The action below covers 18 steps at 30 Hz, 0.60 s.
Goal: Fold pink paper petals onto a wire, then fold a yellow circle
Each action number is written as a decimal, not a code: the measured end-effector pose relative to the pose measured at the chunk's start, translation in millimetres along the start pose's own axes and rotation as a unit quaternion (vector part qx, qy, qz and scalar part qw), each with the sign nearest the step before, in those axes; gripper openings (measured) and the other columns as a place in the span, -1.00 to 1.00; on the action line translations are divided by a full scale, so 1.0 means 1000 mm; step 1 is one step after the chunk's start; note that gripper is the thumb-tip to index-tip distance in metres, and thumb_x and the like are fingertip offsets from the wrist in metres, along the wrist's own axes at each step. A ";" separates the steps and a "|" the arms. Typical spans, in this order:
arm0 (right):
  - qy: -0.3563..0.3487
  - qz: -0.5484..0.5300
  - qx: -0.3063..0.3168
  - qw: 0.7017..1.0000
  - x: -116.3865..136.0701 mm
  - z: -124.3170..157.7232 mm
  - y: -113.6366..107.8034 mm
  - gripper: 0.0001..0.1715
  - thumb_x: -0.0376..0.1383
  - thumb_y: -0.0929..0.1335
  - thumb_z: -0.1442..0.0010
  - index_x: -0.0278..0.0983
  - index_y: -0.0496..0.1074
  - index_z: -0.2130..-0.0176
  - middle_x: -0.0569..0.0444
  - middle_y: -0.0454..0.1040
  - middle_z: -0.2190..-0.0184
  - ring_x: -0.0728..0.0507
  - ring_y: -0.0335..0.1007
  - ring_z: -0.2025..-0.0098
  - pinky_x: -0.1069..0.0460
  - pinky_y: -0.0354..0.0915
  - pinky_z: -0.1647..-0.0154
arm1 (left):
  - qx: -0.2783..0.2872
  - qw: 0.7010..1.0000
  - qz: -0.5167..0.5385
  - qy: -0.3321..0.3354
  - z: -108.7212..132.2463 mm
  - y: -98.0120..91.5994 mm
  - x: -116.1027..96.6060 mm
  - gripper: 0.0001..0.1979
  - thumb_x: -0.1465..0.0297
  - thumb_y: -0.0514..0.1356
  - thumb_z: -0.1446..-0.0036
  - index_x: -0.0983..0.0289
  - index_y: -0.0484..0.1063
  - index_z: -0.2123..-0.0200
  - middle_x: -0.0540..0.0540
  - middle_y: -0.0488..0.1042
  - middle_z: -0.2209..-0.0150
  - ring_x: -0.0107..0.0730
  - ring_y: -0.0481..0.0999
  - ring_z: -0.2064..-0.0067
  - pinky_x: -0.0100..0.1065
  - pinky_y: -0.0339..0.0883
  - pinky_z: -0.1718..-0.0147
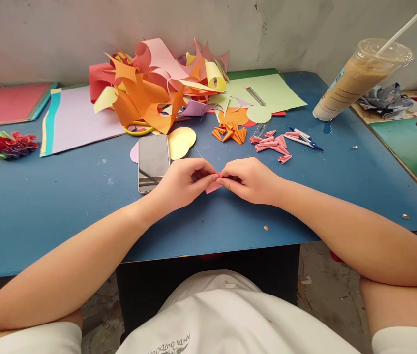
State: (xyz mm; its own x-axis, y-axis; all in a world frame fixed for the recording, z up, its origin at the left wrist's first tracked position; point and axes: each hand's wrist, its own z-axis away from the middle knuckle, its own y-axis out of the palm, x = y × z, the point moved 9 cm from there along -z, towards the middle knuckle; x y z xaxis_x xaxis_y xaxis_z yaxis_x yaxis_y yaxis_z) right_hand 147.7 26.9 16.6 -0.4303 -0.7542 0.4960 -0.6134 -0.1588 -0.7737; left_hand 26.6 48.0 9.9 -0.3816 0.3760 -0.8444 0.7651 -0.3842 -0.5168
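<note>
My left hand point(181, 183) and my right hand point(250, 179) meet over the blue table point(46, 206), both pinched on one small pink paper piece point(214, 186). The fingertips of both hands close on its folded top edge. Beyond my right hand lies a cluster of folded pink paper pieces point(273, 144), and beside it a cluster of folded orange pieces point(229, 133). A phone point(153, 161) lies face up just left of my left hand.
A heap of cut coloured paper scraps point(157, 83) sits at the back with yellow-handled scissors point(138, 130) under it. Pens point(302, 138), a lidded iced drink with a straw point(359, 78), paper sheets point(79, 118) and a paper rosette point(7, 144) lie around.
</note>
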 end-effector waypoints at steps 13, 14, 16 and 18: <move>-0.013 0.019 -0.005 1.000 0.003 0.000 0.000 -0.67 -0.32 0.28 -0.44 -0.28 0.41 0.39 0.04 0.48 0.47 -0.07 0.27 0.41 0.02 0.17 0.33 | -0.005 1.000 -0.008 0.012 -0.002 0.000 -0.003 -0.76 0.22 0.31 -0.26 0.28 0.59 0.30 0.08 0.63 0.38 -0.40 0.56 0.40 -0.40 0.47 0.38; -0.013 0.020 -0.007 1.000 0.003 0.000 0.000 -0.68 -0.33 0.28 -0.44 -0.28 0.41 0.39 0.04 0.49 0.47 -0.07 0.27 0.41 0.02 0.16 0.34 | -0.006 1.000 -0.008 0.014 -0.002 0.000 -0.003 -0.77 0.22 0.32 -0.26 0.29 0.59 0.30 0.07 0.63 0.38 -0.40 0.55 0.40 -0.40 0.46 0.38; -0.016 0.022 -0.012 1.000 0.004 0.000 -0.001 -0.67 -0.34 0.28 -0.43 -0.27 0.39 0.40 0.05 0.48 0.47 -0.07 0.27 0.42 0.02 0.16 0.35 | -0.007 1.000 -0.005 0.018 -0.002 0.000 -0.003 -0.78 0.24 0.31 -0.26 0.29 0.59 0.30 0.07 0.63 0.39 -0.41 0.55 0.40 -0.41 0.46 0.39; -0.022 0.024 -0.019 0.999 0.005 -0.001 -0.003 -0.67 -0.35 0.29 -0.42 -0.26 0.37 0.42 0.06 0.47 0.49 -0.07 0.26 0.44 0.03 0.15 0.36 | -0.007 1.000 -0.002 0.021 -0.002 0.000 -0.003 -0.78 0.24 0.31 -0.26 0.30 0.59 0.30 0.07 0.62 0.38 -0.42 0.54 0.40 -0.41 0.46 0.39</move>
State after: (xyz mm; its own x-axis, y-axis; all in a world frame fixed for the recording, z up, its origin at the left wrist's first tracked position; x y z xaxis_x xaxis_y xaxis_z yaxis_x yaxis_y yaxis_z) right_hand 146.7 23.6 21.4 -0.4311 -0.7879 0.4397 -0.6170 -0.0982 -0.7808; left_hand 28.8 48.6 12.4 -0.3626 0.4126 -0.8356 0.7709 -0.3710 -0.5177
